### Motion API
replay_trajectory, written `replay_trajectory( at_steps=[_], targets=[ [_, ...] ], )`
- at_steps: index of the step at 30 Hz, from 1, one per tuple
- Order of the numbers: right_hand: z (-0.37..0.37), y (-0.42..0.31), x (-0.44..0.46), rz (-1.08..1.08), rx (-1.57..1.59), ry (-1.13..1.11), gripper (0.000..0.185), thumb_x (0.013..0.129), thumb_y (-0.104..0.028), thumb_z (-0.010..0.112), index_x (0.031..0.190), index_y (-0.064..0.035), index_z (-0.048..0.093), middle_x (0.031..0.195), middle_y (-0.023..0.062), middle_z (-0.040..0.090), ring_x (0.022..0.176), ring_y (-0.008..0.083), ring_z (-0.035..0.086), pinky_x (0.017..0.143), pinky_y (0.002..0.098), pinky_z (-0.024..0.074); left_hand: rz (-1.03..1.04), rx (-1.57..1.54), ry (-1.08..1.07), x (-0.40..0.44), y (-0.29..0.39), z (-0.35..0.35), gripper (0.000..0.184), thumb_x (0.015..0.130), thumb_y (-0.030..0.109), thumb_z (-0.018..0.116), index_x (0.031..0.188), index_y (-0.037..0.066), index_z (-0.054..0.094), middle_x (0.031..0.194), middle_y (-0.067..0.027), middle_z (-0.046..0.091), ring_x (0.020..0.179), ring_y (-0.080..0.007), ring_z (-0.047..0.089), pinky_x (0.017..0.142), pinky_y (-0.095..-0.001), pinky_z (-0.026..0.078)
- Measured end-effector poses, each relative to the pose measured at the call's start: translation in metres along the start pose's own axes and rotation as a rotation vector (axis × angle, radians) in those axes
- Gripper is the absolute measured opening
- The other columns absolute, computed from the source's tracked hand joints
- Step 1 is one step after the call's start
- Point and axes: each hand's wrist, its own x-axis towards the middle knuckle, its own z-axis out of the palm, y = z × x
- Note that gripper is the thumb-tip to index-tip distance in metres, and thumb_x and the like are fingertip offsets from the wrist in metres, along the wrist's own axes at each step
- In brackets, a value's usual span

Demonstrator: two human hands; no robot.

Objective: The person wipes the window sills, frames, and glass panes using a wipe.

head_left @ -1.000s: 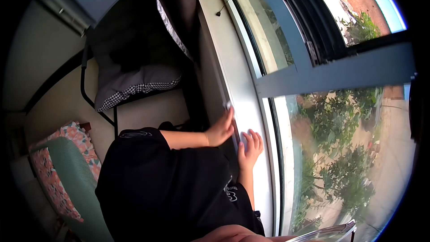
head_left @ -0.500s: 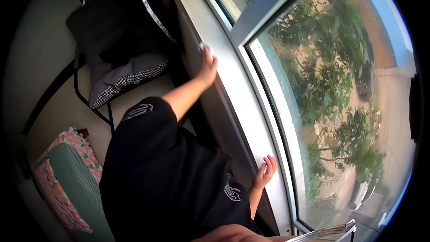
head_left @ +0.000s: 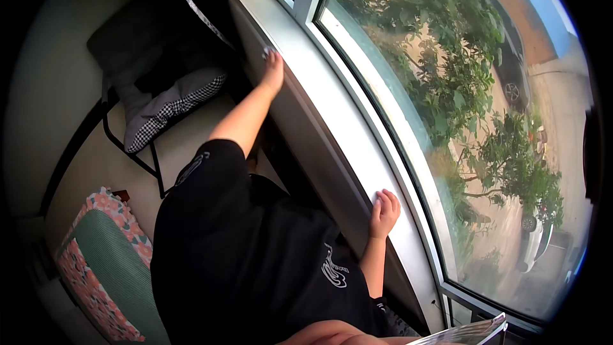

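Observation:
My left hand is at the inner edge of the pale window sill, toward its far end. Its fingers are closed around a small whitish, crumpled-looking thing, mostly hidden and too small to name. My right hand rests on the sill nearer to me, beside the window frame. Its fingers are slightly bent and apart, with nothing seen in them.
Beyond the window glass are a leafy tree and parked cars. At left stands a chair with a grey cushion. Below it lies a green cushion with a floral border. A dark curtain with a patterned trim hangs near the sill.
My left hand has drawn back from over the sill to its inner edge. My right hand has shifted farther along the sill. The view has turned slightly.

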Motion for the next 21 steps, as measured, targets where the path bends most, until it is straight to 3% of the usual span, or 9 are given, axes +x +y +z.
replay_trajectory(
  at_steps=[6, 7, 9, 10, 13, 18, 21],
  targets=[
    [0.001, -0.005, -0.002, -0.034, -0.048, 0.004, 0.021, 0.077, -0.015, 0.057, 0.095, -0.0098, 0.065, 0.109, 0.0075, 0.061, 0.107, 0.0283, 0.053, 0.092, 0.0404, 0.0375, 0.07, -0.091, 0.015, -0.077, 0.043, 0.03, 0.065, 0.098, 0.035, 0.028, 0.142, -0.007, 0.005, 0.149, -0.0259, 0.005, 0.14, -0.0349, 0.004, 0.114, -0.0377, 0.008],
    [0.002, -0.004, -0.002, -0.048, -0.041, 0.017, 0.021, 0.076, -0.016, 0.058, 0.096, -0.0098, 0.065, 0.109, 0.0076, 0.061, 0.107, 0.0287, 0.053, 0.092, 0.0403, 0.0376, 0.048, -0.152, -0.115, -0.121, 0.073, 0.028, 0.066, 0.099, 0.036, 0.025, 0.141, -0.007, -0.001, 0.149, -0.026, -0.002, 0.139, -0.0369, -0.001, 0.114, -0.0399, 0.007],
    [0.003, -0.004, -0.001, -0.049, -0.04, 0.002, 0.022, 0.077, -0.017, 0.056, 0.096, -0.0093, 0.065, 0.109, 0.0081, 0.061, 0.106, 0.0286, 0.053, 0.093, 0.04, 0.0376, 0.108, -0.092, -0.337, -0.196, 0.067, 0.044, 0.074, 0.098, 0.043, 0.023, 0.14, -0.005, -0.015, 0.147, -0.0259, -0.017, 0.137, -0.0402, -0.015, 0.112, -0.046, 0.001],
    [0.002, -0.003, -0.001, -0.044, -0.047, -0.007, 0.022, 0.078, -0.017, 0.055, 0.096, -0.0087, 0.065, 0.11, 0.0087, 0.061, 0.106, 0.0285, 0.053, 0.093, 0.0397, 0.0375, 0.052, -0.138, -0.423, -0.22, 0.072, 0.046, 0.074, 0.098, 0.044, 0.023, 0.14, -0.005, -0.015, 0.147, -0.0254, -0.018, 0.136, -0.0402, -0.017, 0.112, -0.0463, -0.001],
    [0.0, 0.001, -0.001, -0.08, -0.052, -0.025, 0.023, 0.077, -0.017, 0.057, 0.098, -0.01, 0.064, 0.109, 0.008, 0.06, 0.107, 0.0296, 0.053, 0.092, 0.0409, 0.0384, 0.047, -0.246, -0.279, -0.204, 0.057, 0.058, 0.073, 0.098, 0.045, 0.022, 0.141, -0.003, -0.014, 0.148, -0.0236, -0.018, 0.137, -0.0372, -0.016, 0.112, -0.0443, -0.001],
    [0.002, 0.006, 0.001, -0.159, -0.064, -0.028, 0.025, 0.077, -0.018, 0.056, 0.099, -0.01, 0.064, 0.11, 0.009, 0.06, 0.106, 0.0307, 0.053, 0.092, 0.0421, 0.0395, 0.013, -0.288, 0.122, -0.044, -0.001, 0.054, 0.075, 0.096, 0.051, 0.024, 0.143, -0.004, 0.002, 0.15, -0.0238, -0.005, 0.14, -0.0348, -0.008, 0.113, -0.0408, 0.002],
    [-0.001, -0.002, 0.002, -0.133, -0.087, -0.007, 0.026, 0.077, -0.017, 0.055, 0.099, -0.0084, 0.064, 0.109, 0.0098, 0.061, 0.105, 0.0308, 0.054, 0.091, 0.0423, 0.04, -0.051, -0.2, 0.075, -0.049, 0.05, 0.015, 0.074, 0.096, 0.05, 0.026, 0.143, -0.005, 0.006, 0.148, -0.0286, 0.003, 0.139, -0.0383, 0.003, 0.114, -0.0391, 0.009]
  ],
)
